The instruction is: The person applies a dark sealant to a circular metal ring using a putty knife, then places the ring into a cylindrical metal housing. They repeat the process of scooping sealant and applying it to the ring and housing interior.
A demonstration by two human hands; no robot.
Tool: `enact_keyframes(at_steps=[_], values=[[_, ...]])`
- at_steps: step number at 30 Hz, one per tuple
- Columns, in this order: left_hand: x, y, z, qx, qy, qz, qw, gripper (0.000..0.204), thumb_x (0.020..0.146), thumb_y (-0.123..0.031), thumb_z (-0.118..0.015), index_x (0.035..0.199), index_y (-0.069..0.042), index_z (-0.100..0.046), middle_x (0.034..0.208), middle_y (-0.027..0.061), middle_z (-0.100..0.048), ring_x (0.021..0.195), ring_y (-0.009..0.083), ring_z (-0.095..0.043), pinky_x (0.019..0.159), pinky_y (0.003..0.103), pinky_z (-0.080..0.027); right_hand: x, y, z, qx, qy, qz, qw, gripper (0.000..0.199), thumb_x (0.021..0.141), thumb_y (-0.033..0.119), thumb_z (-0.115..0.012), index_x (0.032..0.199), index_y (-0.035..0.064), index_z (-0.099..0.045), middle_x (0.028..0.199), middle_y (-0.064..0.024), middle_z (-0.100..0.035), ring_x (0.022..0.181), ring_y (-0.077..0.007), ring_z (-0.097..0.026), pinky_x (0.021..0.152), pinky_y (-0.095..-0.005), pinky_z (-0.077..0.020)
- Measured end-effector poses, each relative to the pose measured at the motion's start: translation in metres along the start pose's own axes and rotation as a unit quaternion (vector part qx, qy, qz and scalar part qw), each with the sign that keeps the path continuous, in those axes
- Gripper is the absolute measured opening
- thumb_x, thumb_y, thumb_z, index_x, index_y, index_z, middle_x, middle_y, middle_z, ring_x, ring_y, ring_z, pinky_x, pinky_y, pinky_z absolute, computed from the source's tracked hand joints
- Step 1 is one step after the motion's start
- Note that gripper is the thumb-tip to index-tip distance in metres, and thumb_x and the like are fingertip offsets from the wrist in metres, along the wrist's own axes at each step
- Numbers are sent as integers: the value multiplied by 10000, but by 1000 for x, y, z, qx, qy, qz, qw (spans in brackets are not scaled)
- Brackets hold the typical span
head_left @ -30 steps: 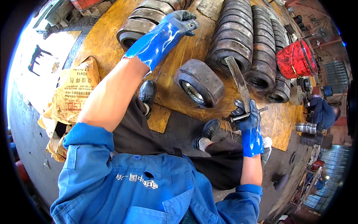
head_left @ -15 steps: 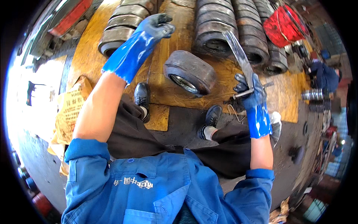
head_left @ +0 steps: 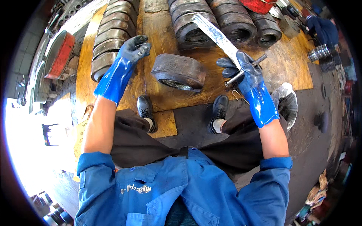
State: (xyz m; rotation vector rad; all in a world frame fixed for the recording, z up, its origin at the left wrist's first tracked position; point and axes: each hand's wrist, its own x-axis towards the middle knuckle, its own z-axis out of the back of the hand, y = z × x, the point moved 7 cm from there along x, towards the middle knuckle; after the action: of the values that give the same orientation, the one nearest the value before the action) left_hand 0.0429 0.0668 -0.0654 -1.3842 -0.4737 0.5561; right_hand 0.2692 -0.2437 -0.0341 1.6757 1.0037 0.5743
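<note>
Gripping a big caliper (head_left: 222, 39), the right hand (head_left: 243, 69) has fingers wrapped tight round the jaw end w/ a short metal bar (head_left: 247, 69) crossing the palm; the long flat beam runs far-left from the fist, over the rings. Caliper is dull grey steel, scuffed, flat and straight. Left hand (head_left: 132, 49) hovers w/ fingers loosely curled, holding nothing, just beside the left row of rings (head_left: 111, 34), approx touching. Between both hands lies a loose ring (head_left: 179, 71): thick, dark, rusty, round, tilted on the plywood board (head_left: 211, 94), near the shoes. More ring rows (head_left: 226, 22) far side, greasy and stacked on edge. Both gloves blue rubber, dark-stained at fingertips.
</note>
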Motion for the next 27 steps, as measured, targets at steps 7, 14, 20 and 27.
enact_keyframes(at_steps=[7,14,20,27], values=[[-3,11,-23,23,11,37,999,443,946,-113,-638,1344,33,-508,1155,120,-671,953,179,-652,814,302,-535,-3,1,25,35,3,19,999,511,985,334,-585,1316,-52,-531,1102,-261,-678,843,-255,-720,629,-297,-604],[-4,15,-31,45,2,60,997,441,935,-113,-653,1336,13,-520,1172,99,-668,966,177,-653,848,309,-530,-8,28,42,111,7,64,992,539,1002,384,-507,1355,-23,-501,1098,-254,-684,671,-229,-695,633,-342,-601],[11,23,-36,43,11,51,998,461,928,-160,-690,1325,7,-528,1109,71,-671,931,152,-641,813,302,-532,-14,56,79,245,7,97,964,476,1019,336,-463,1363,9,-497,1101,-274,-668,675,-265,-680,706,-465,-565],[16,44,-23,35,-5,35,999,529,912,-177,-717,1346,31,-499,1144,99,-646,958,171,-629,804,327,-542,-16,121,150,326,-33,123,937,304,1002,319,-505,1166,106,-646,1045,-199,-713,673,-236,-691,683,-469,-531]])
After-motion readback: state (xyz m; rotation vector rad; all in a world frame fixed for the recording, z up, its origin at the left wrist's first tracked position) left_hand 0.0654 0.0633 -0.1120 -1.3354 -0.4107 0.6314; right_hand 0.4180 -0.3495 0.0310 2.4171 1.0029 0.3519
